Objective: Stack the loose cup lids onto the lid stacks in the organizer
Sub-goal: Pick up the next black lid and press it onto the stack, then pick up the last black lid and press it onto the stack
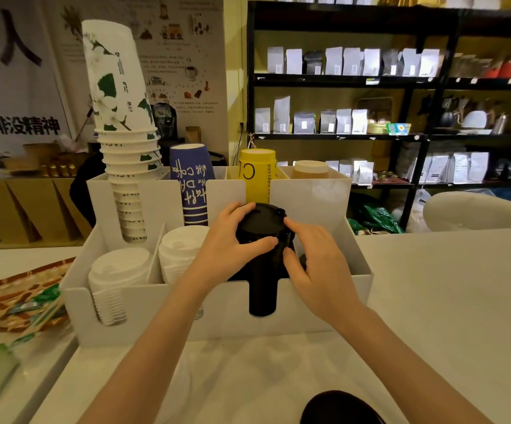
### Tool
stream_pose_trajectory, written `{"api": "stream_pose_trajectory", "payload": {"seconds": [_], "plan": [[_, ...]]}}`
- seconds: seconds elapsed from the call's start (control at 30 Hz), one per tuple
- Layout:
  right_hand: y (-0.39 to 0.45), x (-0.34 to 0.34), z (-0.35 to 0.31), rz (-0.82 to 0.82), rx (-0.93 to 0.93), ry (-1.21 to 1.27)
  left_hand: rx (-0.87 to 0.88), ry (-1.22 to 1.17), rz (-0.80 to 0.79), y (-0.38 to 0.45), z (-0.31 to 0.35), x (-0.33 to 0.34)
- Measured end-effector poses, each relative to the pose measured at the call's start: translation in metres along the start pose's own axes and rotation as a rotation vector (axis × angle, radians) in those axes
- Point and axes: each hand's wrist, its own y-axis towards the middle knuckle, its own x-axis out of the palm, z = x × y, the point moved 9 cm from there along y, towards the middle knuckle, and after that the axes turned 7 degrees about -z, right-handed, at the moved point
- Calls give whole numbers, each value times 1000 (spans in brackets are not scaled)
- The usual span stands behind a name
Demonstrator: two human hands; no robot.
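A white organizer [223,307] stands on the counter with lid stacks in its front compartments. Both hands are on the stack of black lids [261,228] in the third front slot. My left hand [232,243] wraps its left side with the thumb across the front. From the right, my right hand [315,258] presses its fingertips on the rim. The stack's lower part [263,296] shows through the front slot. Two stacks of white lids [119,270] [180,249] fill the slots to the left. A loose black lid [339,408] lies on the counter at the bottom edge.
Upright cup stacks fill the organizer's back row: white with green print [119,117], blue [191,182], yellow [257,175], brown [310,169]. A woven tray with packets [15,298] sits left. Black shelving with bags [370,87] stands behind. A white chair back [474,209] is at right.
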Motion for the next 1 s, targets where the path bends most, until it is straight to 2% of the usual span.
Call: {"api": "stream_pose_trajectory", "payload": {"seconds": [0.13, 0.23, 0.37, 0.47, 0.53, 0.6, 0.67, 0.8, 0.9, 1.0], "plan": [[1, 1, 1, -127, 29, 32, -15, 66, 70, -2, 0, 0], [-5, -3, 6, -264, 125, 206, 0, 123, 101, -5, 2, 2], [-31, -24, 6, -245, 176, 331, 27, 95, 85, -11, 2, 5], [-59, -39, 8, -225, 161, 327, 16, 147, 94, -19, 7, 10], [-80, -43, 10, -238, 148, 306, 39, 268, 191, -27, 19, 7], [-104, -38, 14, -311, 144, 266, 106, 399, 296, -38, 35, 5], [-129, -29, 21, -416, 165, 208, 142, 475, 331, -50, 42, 10], [-168, -17, 39, -581, 301, 157, 135, 484, 214, -81, 41, 43], [-180, -15, 42, -619, 340, 156, 194, 465, -11, -114, 39, 82], [-183, -16, 42, -604, 352, 143, 176, 346, -260, -145, 27, 112]]}}
